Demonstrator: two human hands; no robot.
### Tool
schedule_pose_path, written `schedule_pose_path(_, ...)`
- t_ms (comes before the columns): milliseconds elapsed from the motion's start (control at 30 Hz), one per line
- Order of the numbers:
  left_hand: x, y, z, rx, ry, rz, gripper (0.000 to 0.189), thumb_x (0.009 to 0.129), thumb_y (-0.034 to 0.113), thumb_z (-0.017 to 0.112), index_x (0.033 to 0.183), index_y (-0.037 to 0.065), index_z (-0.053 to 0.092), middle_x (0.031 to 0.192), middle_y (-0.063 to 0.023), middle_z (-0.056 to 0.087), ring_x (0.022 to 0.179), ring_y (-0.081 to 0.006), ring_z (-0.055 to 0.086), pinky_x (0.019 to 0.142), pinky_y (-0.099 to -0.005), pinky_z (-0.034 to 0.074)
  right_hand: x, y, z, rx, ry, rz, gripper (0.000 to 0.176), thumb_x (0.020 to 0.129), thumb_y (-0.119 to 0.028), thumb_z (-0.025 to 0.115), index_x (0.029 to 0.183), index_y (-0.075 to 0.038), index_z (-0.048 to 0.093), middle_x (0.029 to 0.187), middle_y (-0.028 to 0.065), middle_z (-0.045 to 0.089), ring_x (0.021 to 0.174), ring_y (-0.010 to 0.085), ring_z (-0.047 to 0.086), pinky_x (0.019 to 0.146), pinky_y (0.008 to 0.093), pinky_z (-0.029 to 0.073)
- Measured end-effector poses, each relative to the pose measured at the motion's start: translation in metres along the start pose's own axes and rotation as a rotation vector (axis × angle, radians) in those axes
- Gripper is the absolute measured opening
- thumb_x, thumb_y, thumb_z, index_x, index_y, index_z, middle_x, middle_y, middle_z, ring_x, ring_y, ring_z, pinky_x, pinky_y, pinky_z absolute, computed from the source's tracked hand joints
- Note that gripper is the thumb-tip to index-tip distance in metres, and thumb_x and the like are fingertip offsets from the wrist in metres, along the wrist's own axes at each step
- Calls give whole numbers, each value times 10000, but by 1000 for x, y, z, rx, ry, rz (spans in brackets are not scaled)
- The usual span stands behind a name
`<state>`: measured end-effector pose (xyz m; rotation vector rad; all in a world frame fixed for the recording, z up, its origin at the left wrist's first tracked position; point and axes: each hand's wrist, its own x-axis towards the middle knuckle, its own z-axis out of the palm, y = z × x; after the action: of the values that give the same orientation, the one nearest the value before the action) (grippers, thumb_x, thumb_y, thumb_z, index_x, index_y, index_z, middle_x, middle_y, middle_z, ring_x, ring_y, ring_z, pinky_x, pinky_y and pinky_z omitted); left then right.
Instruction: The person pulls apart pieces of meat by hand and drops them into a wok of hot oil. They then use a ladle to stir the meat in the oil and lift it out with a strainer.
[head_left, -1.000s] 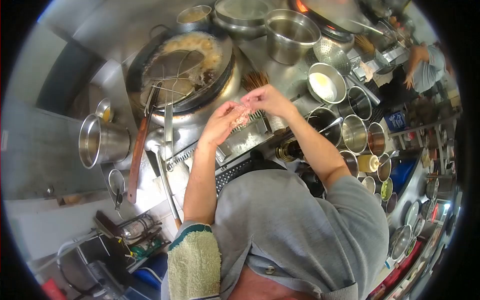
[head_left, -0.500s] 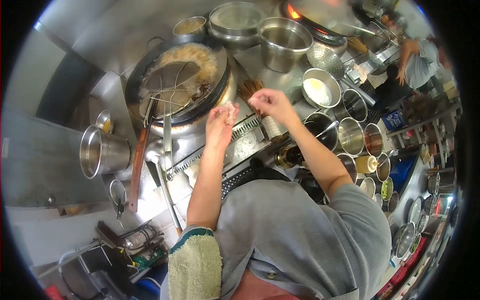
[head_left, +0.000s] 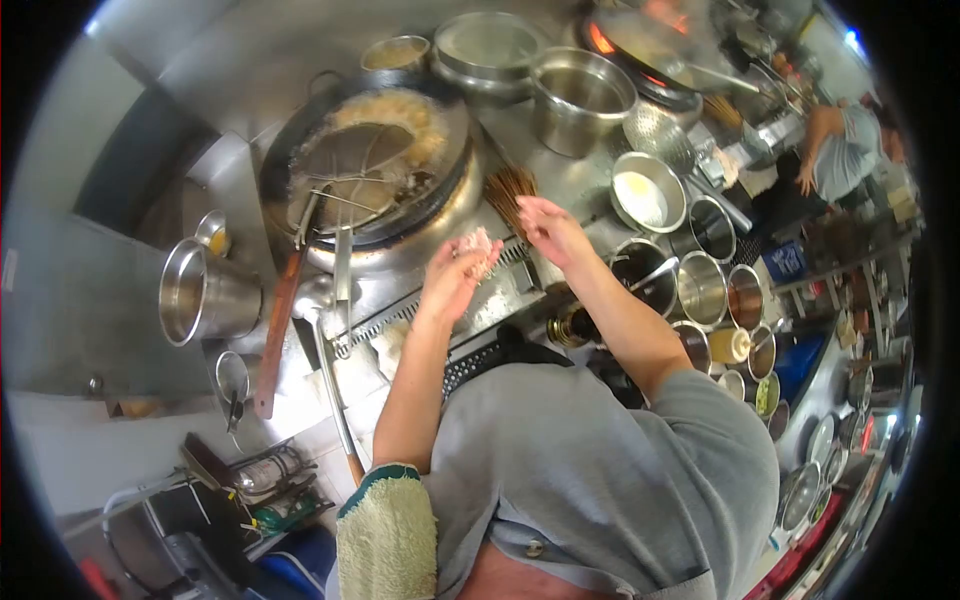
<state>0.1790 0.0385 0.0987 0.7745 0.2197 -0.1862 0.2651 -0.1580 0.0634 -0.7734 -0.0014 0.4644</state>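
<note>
My left hand (head_left: 452,282) is raised over the steel stove ledge (head_left: 500,290), shut on a pinkish lump of raw food (head_left: 479,246) held at its fingertips. A short way to the right, my right hand (head_left: 547,230) hovers with its fingers stretched toward the lump, and I see nothing in it. Just beyond both hands stands a big wok (head_left: 455,190) of frothing oil with frying pieces (head_left: 405,108). A wire skimmer (head_left: 345,160) lies in the wok. A bamboo brush (head_left: 508,187) rests by my right fingertips.
A ladle (head_left: 318,300) and a wooden-handled tool (head_left: 275,320) lie left of the wok. Steel pots (head_left: 582,88) stand behind it, and one (head_left: 200,290) at the left. Several seasoning tins (head_left: 708,278) line the right. A second burner (head_left: 640,40) flames at the back. Another person (head_left: 845,145) works far right.
Both hands have come apart and dropped slightly toward me. My left hand keeps the lump; my right hand has moved off to the right and spread its fingers.
</note>
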Motion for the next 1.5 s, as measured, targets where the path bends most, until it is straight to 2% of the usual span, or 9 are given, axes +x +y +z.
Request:
schedule_pose_path(167,0,-22,-55,21,-72,6,401,772,-126,504,1136,-116,336,1091,-233,541,962,-343,614,850,-399,537,65,-21,-49,-281,-17,46,186,935,-99,491,1062,21,557,798,27,543,696,103,517,585,218,428)
schedule_pose_path(300,-26,-16,-53,48,57,-62,185,805,-73,486,989,-56,487,1010,-167,589,945,-250,609,815,-321,521,124,-71,94,-545,-129,-266,285,942,-178,506,1131,31,542,974,92,595,887,186,598,813,318,508)
schedule_pose_path(433,-38,-10,-41,-55,155,-52,183,882,0,487,1055,-36,437,1063,-164,565,996,-270,595,873,-343,503,255,-25,142,-1502,-335,-699,185,801,-106,593,953,-42,677,938,208,634,865,330,620,780,380,500)
schedule_pose_path(567,-42,-14,-50,-39,220,34,289,847,-24,567,1110,-14,449,1054,-122,567,987,-232,594,884,-338,500,340,22,172,-1800,-369,-573,266,782,-89,584,1034,-61,664,972,167,662,891,318,638,790,393,496)
schedule_pose_path(800,-49,-1,-49,117,194,170,366,843,11,631,1165,4,455,1046,-110,613,907,-171,614,761,-280,511,218,-58,196,-1364,-367,-704,297,877,-161,568,1138,-24,606,953,144,675,862,213,644,784,305,491)
schedule_pose_path(1033,-11,12,-30,513,-4,349,260,842,-44,585,1055,30,456,913,-66,629,788,-100,584,666,-238,486,-11,-34,128,-1218,-413,-171,338,855,-59,622,1192,-63,596,965,34,607,906,145,584,783,273,479)
schedule_pose_path(1100,-2,17,-12,657,-20,339,183,846,-48,578,993,20,494,879,-57,626,762,-96,586,631,-235,481,-8,-14,101,-1388,-542,-475,301,827,-64,640,1127,-46,624,913,68,611,841,169,594,704,290,476)
schedule_pose_path(1233,7,9,-6,550,-14,248,102,849,-16,604,935,-8,550,791,-62,635,689,-101,591,619,-240,489,-14,-23,80,-1307,-370,-363,150,825,-49,630,960,12,651,799,77,620,740,179,602,687,282,478)
schedule_pose_path(1500,0,15,-11,239,-77,197,129,866,-12,562,995,-17,552,901,-72,607,808,-123,587,729,-248,490,-21,-30,68,-431,-130,-14,177,920,-133,565,1049,-12,575,886,29,596,707,71,512,614,198,430)
